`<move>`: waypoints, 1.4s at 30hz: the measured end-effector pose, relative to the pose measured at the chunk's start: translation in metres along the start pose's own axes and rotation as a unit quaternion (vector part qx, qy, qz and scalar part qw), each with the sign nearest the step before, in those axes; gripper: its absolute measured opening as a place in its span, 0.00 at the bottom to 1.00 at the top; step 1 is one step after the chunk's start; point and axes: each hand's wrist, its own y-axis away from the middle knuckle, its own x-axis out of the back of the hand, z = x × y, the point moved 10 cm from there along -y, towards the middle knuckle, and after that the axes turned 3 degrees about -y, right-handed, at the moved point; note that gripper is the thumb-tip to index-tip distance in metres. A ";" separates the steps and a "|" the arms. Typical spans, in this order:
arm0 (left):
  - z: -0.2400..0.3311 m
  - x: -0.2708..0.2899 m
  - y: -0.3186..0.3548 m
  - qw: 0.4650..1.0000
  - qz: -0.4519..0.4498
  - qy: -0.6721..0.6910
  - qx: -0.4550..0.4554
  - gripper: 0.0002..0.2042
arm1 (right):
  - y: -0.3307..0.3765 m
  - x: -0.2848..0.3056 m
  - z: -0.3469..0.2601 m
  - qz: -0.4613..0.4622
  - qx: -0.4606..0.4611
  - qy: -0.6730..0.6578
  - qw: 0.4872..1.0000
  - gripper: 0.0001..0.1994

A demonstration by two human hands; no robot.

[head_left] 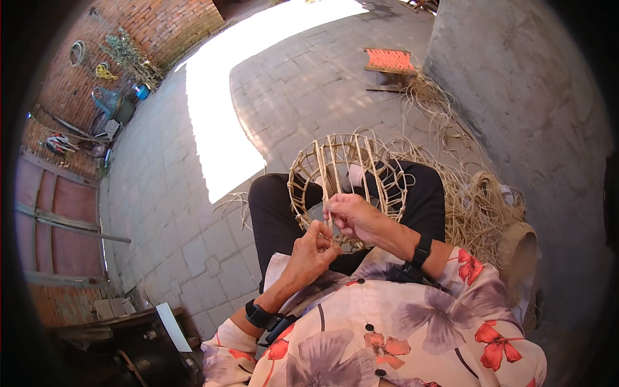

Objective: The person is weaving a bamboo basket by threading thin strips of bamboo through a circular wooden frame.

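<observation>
Watching the head view, I see both hands meet just below the centre of the frame, over the lap. The left hand [314,248] is closed, fingertips pinched on a thin pale cane strand [329,222] at the near rim of a round, open-ribbed basket frame of pale wicker [348,177]. The right hand [351,216] is also closed, pinching the same strand just above, its fingers touching the ribs. I judge the frame rests tilted on the black-trousered knees [277,213] so its opening faces the person and the rim sits within easy reach; the two pinches sit close together, likely to keep the strand taut against the ribs.

To the right of the frame a loose heap of straw-coloured cane strands [477,206] spreads across the paving, reaching toward a small wooden stool with an orange woven seat [389,63] at the upper centre. A grey plastered wall [516,97] fills the upper right. At the upper left stand a red brick wall [161,26] and a bicycle [109,106]. Stray strands trail across the right knee, close to the working hands.
</observation>
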 end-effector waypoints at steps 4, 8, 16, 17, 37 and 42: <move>0.007 0.028 0.031 0.979 0.053 -0.194 -0.025 0.20 | 0.007 -0.015 -0.007 -0.094 0.044 -0.199 0.975 0.06; -0.021 0.121 0.080 0.849 0.298 -0.427 -0.092 0.06 | 0.012 -0.014 0.007 -0.088 0.003 -0.144 0.986 0.06; -0.310 0.363 0.379 0.637 0.367 -0.448 0.508 0.25 | 0.013 -0.015 0.010 -0.073 0.001 -0.084 0.994 0.07; -0.342 0.367 0.416 0.679 0.286 -0.447 0.507 0.34 | 0.013 -0.019 0.010 -0.081 0.000 -0.085 0.993 0.07; -0.011 0.115 -0.136 0.834 0.118 -0.527 -0.107 0.18 | 0.022 -0.014 0.012 -0.058 -0.035 0.057 0.996 0.10; -0.005 0.133 -0.128 0.863 0.205 -0.440 -0.135 0.15 | 0.022 -0.009 0.014 -0.054 -0.042 0.054 0.996 0.10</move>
